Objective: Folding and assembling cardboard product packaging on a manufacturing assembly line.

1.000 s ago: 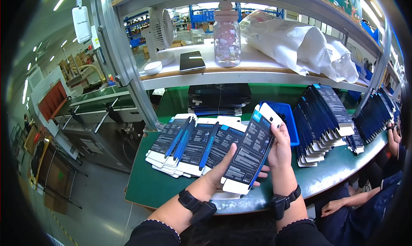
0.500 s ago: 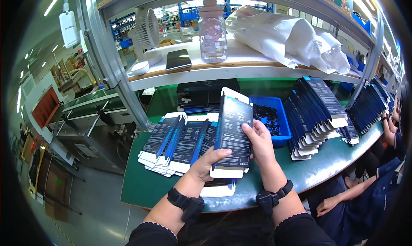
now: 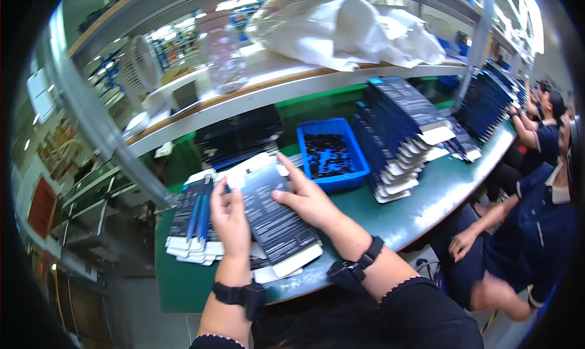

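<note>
A flat dark carton blank with white end flaps (image 3: 275,227) lies tilted on the green bench (image 3: 420,209), on top of other blanks. My left hand (image 3: 230,218) grips its left edge, fingers curled over it. Across its right side my right hand (image 3: 304,197) lies with the fingers spread and pressing down. A fanned row of similar dark and blue blanks (image 3: 192,224) lies just left of my left hand.
A blue bin of small dark parts (image 3: 332,154) stands behind my right hand. To its right leans a tall stack of dark blanks (image 3: 399,136). A shelf with white bags (image 3: 347,26), a clear jar and a fan runs above. Other seated people (image 3: 542,227) work at the right.
The carton blank, held upright in the air before, has come down flat onto the bench. My right hand now presses on its face. The view has swung to the right.
</note>
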Demonstrator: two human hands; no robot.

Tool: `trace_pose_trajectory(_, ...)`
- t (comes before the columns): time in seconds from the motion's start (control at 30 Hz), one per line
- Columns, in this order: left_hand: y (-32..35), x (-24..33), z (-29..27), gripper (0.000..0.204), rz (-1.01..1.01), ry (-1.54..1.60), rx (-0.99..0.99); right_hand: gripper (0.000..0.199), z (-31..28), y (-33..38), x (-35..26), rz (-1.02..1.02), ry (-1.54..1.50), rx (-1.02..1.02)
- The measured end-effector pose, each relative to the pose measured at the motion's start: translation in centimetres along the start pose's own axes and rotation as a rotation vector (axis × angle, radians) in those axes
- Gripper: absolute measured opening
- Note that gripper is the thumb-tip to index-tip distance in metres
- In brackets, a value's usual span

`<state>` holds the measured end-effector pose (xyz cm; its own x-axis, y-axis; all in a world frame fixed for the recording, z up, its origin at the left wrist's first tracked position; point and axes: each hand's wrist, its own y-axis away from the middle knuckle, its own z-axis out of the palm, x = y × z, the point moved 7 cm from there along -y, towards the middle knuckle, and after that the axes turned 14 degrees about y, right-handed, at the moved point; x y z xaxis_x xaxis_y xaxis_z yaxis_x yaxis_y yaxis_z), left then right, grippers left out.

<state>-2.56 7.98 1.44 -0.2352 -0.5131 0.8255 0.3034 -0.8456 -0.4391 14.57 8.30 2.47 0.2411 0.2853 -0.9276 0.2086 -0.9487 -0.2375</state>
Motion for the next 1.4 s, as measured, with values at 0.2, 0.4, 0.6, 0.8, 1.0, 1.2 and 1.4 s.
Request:
trace_pose_trajectory(0.2, -0.5, -0.6, -1.3, 0.021, -0.036, -0.045, 0.024, 0.066, 0.8, -1.2, 0.7, -0.02, -0.242, -0.155)
trace_pose_trajectory(0.4, 0.0, -2.1, 0.2, 0.028, -0.211, 0.092, -0.118, 0.04, 0.0, -1.8, 2.8, 0.081, -0.496, -0.014)
trace_pose_trajectory(0.6, 0.1, -2.9, -0.2, 0.026, -0.26, 0.086, -0.074, 0.03, 0.2, -1.7, 3.0, 0.036, -0.494, 0.065)
trace_pose_trajectory(0.8, -0.3, -2.7, -1.1, 0.019, -0.185, -0.043, -0.089, 0.03, -0.4, -1.6, 2.2, -0.025, -0.463, 0.095)
trace_pose_trajectory(1.0, 0.5, -1.1, 1.1, 0.026, -0.123, 0.001, -0.148, 0.03, -1.1, -1.2, 0.9, -0.16, -0.368, 0.104)
trace_pose_trajectory(1.2, 0.3, -1.4, 0.8, 0.016, -0.137, -0.046, -0.215, 0.025, -1.7, -1.2, 0.5, -0.134, -0.169, 0.088)
trace_pose_trajectory(1.4, 1.4, 0.9, 3.0, 0.011, -0.041, -0.083, -0.341, 0.035, -1.0, -0.9, 1.4, 0.061, -0.101, -0.185)
